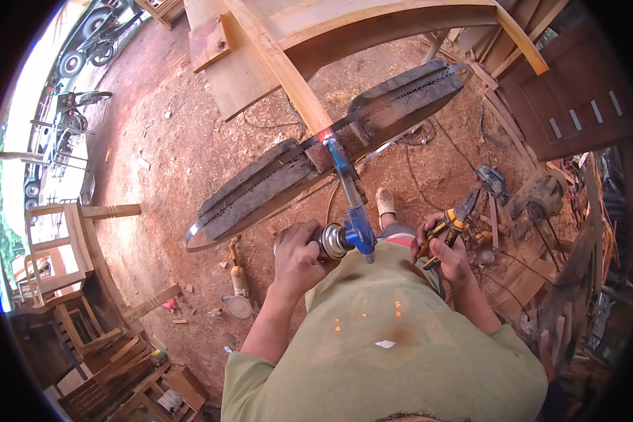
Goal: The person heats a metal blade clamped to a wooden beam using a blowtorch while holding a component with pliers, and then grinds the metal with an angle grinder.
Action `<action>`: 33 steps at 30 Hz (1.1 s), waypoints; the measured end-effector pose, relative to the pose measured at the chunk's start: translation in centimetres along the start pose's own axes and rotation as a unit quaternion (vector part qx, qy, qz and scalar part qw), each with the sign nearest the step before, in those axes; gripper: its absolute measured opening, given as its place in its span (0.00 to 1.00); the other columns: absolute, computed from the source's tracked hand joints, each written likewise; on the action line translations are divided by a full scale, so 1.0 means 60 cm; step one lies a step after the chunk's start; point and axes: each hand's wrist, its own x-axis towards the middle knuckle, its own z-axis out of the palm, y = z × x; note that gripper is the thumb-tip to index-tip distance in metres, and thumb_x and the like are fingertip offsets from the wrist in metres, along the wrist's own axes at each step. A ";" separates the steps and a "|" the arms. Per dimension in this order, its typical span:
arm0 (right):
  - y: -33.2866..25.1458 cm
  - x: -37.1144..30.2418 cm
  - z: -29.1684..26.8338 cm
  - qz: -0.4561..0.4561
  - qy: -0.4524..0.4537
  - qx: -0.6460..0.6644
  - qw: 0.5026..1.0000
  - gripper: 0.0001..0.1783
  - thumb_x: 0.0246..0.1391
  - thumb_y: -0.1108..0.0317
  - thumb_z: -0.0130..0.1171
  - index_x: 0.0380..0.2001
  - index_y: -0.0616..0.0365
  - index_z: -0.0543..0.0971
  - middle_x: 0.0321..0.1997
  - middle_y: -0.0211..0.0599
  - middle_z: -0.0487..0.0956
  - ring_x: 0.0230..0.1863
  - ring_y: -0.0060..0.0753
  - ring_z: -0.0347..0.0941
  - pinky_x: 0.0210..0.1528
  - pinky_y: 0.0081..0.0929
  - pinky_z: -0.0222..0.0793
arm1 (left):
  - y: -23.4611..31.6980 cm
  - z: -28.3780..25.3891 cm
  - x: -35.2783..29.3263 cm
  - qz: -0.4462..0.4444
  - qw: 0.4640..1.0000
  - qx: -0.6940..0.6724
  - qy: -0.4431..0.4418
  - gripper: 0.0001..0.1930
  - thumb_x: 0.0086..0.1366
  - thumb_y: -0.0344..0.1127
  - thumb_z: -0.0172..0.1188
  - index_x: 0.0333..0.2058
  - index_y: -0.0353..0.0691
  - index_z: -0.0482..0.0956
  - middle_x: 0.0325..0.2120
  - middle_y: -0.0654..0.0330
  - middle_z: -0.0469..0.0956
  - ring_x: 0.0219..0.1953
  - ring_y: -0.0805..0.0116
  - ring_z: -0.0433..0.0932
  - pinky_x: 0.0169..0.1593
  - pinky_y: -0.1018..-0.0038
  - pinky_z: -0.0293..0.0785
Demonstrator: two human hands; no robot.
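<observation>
My left hand is closed around the metal canister of a blow torch with a blue head. A blue flame runs from its nozzle to a small red-glowing spot on a toothed saw blade. The blade lies along dark, worn wooden planks, its shiny left end curling past them. Pliers with yellow and black handles are in my right hand, jaws pointing up and away from me. The pliers are apart from the blade and the flame.
A light wooden frame stands just beyond the planks. An angle grinder lies on the sawdust-covered ground at left. Wooden chair frames stand farther left. A power tool and cables lie right, below a brown door panel.
</observation>
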 end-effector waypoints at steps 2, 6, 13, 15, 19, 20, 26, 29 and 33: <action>0.000 -0.001 0.003 0.007 0.004 -0.004 1.000 0.20 0.61 0.66 0.60 0.51 0.56 0.63 0.40 0.38 0.72 0.41 0.37 0.77 0.42 0.36 0.78 | -0.002 0.000 -0.001 -0.002 1.000 -0.001 0.000 0.19 0.36 0.37 0.78 0.28 0.38 0.83 0.42 0.59 0.80 0.41 0.54 0.80 0.44 0.58 0.74; 0.000 0.001 0.003 0.021 0.003 -0.009 1.000 0.21 0.61 0.65 0.61 0.51 0.56 0.64 0.41 0.38 0.72 0.41 0.36 0.77 0.41 0.36 0.78 | -0.011 0.003 -0.006 -0.008 1.000 0.006 -0.003 0.19 0.36 0.37 0.78 0.29 0.39 0.83 0.43 0.59 0.80 0.43 0.54 0.79 0.46 0.58 0.74; 0.002 0.006 0.002 0.015 0.010 -0.002 1.000 0.21 0.60 0.63 0.63 0.49 0.56 0.65 0.40 0.38 0.73 0.40 0.35 0.77 0.40 0.35 0.78 | -0.021 0.010 -0.010 -0.005 1.000 0.007 -0.003 0.19 0.36 0.35 0.77 0.31 0.40 0.84 0.43 0.59 0.80 0.44 0.53 0.79 0.47 0.57 0.74; 0.001 0.006 0.001 0.015 0.011 0.000 1.000 0.21 0.60 0.63 0.63 0.49 0.56 0.66 0.39 0.38 0.73 0.40 0.35 0.77 0.39 0.34 0.78 | -0.022 0.011 -0.009 -0.007 1.000 0.005 -0.001 0.19 0.36 0.35 0.77 0.31 0.40 0.84 0.43 0.59 0.80 0.44 0.53 0.79 0.47 0.57 0.73; -0.001 0.005 0.002 0.016 0.015 -0.001 1.000 0.21 0.60 0.63 0.63 0.49 0.56 0.66 0.39 0.38 0.73 0.40 0.35 0.77 0.40 0.35 0.78 | -0.025 0.011 -0.009 -0.008 1.000 0.002 0.003 0.20 0.36 0.34 0.77 0.32 0.40 0.84 0.43 0.59 0.80 0.44 0.52 0.79 0.47 0.56 0.73; -0.002 0.004 0.002 0.018 0.017 0.002 1.000 0.21 0.60 0.62 0.63 0.49 0.56 0.66 0.40 0.38 0.73 0.40 0.35 0.77 0.40 0.35 0.78 | -0.026 0.011 -0.009 -0.008 1.000 0.001 0.003 0.20 0.36 0.34 0.77 0.32 0.40 0.84 0.43 0.59 0.80 0.44 0.52 0.79 0.47 0.56 0.73; -0.008 0.004 -0.002 0.026 0.019 0.000 0.999 0.21 0.59 0.64 0.63 0.50 0.56 0.66 0.40 0.38 0.73 0.40 0.34 0.77 0.39 0.34 0.78 | -0.023 0.015 -0.007 -0.003 1.000 0.008 0.005 0.19 0.37 0.35 0.77 0.31 0.39 0.84 0.43 0.59 0.80 0.44 0.52 0.79 0.46 0.57 0.74; -0.014 0.005 -0.001 0.029 0.028 -0.004 0.999 0.23 0.55 0.70 0.64 0.51 0.57 0.66 0.40 0.38 0.73 0.39 0.34 0.76 0.38 0.33 0.77 | -0.021 0.014 -0.006 -0.009 1.000 0.006 0.012 0.18 0.37 0.35 0.77 0.30 0.39 0.84 0.43 0.59 0.80 0.43 0.52 0.79 0.44 0.58 0.75; -0.026 0.009 0.004 0.038 0.045 -0.023 0.998 0.26 0.49 0.78 0.62 0.52 0.57 0.67 0.40 0.37 0.73 0.38 0.32 0.75 0.36 0.31 0.76 | -0.021 0.012 -0.006 -0.013 1.000 0.007 0.017 0.17 0.38 0.35 0.78 0.29 0.37 0.84 0.43 0.58 0.80 0.42 0.52 0.79 0.42 0.60 0.76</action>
